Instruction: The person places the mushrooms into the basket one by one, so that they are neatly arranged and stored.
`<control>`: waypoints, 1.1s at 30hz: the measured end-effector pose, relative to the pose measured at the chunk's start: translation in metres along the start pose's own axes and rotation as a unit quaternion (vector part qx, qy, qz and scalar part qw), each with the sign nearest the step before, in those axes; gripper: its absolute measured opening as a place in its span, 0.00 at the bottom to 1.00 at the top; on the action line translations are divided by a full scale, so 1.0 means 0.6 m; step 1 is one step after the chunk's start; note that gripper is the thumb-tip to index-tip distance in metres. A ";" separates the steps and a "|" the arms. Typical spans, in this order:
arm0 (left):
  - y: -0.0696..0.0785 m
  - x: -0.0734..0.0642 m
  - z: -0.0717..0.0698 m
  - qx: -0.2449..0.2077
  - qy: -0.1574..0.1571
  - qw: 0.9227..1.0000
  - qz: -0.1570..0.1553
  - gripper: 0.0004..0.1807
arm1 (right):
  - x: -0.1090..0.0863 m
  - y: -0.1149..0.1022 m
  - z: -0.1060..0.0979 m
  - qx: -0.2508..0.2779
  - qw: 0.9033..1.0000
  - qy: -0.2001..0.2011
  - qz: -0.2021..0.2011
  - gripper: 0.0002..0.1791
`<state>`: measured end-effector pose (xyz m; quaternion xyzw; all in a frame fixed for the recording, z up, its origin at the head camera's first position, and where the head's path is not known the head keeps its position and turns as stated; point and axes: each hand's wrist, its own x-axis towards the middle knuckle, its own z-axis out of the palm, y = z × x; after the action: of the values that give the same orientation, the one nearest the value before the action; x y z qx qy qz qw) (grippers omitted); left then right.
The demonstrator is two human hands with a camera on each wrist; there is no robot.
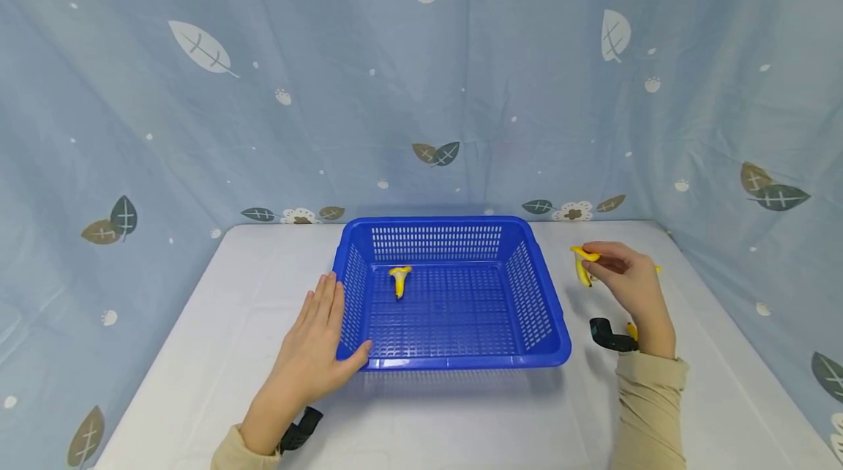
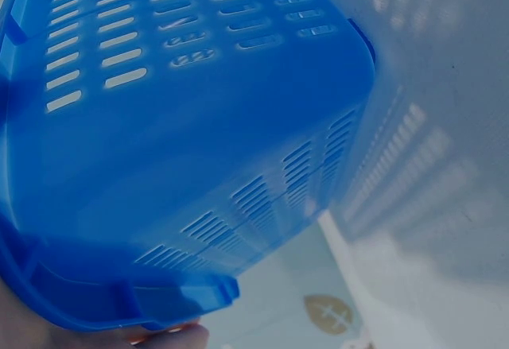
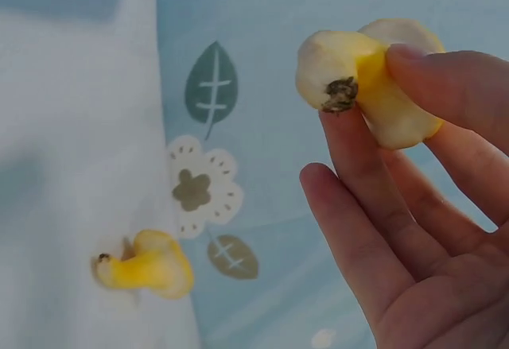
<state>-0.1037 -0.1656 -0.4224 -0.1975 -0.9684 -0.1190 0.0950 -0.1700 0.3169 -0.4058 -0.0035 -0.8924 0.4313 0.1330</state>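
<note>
My right hand (image 1: 631,276) pinches a yellow mushroom (image 3: 330,59) between thumb and fingers, raised over the table to the right of the basket. In the right wrist view its dark stem end faces the camera. A blue plastic basket (image 1: 461,363) with slotted walls stands at the table's middle. Another yellow mushroom (image 1: 399,281) lies inside it, toward the back left. My left hand (image 1: 312,349) rests at the basket's left rim, fingers straight and thumb over the front left corner. In the left wrist view, fingertips (image 2: 179,338) show at the rim.
A further yellow mushroom (image 3: 159,271) lies on the white table (image 1: 276,258) in the right wrist view. Bits of yellow (image 1: 632,330) peek out beside my right wrist. A blue leaf-patterned curtain (image 1: 329,104) hangs behind the table. Each wrist carries a black camera mount (image 1: 609,338).
</note>
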 end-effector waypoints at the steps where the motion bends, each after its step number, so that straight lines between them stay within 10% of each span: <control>1: 0.000 0.000 0.000 -0.001 0.002 1.000 0.001 0.54 | -0.001 -0.003 -0.001 0.001 1.000 0.006 -0.005 0.18; 12: 0.000 0.001 -0.002 -0.011 -0.013 1.000 -0.004 0.55 | -0.005 -0.051 -0.008 0.043 0.996 0.070 -0.029 0.17; 33: 0.000 0.000 -0.002 -0.008 -0.007 1.000 -0.002 0.55 | 0.044 -0.167 -0.009 0.064 0.992 0.051 -0.101 0.15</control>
<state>-0.1034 -0.1658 -0.4210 -0.1971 -0.9684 -0.1258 0.0867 -0.1834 0.2614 -0.3194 0.0731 -0.8510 0.4709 0.2209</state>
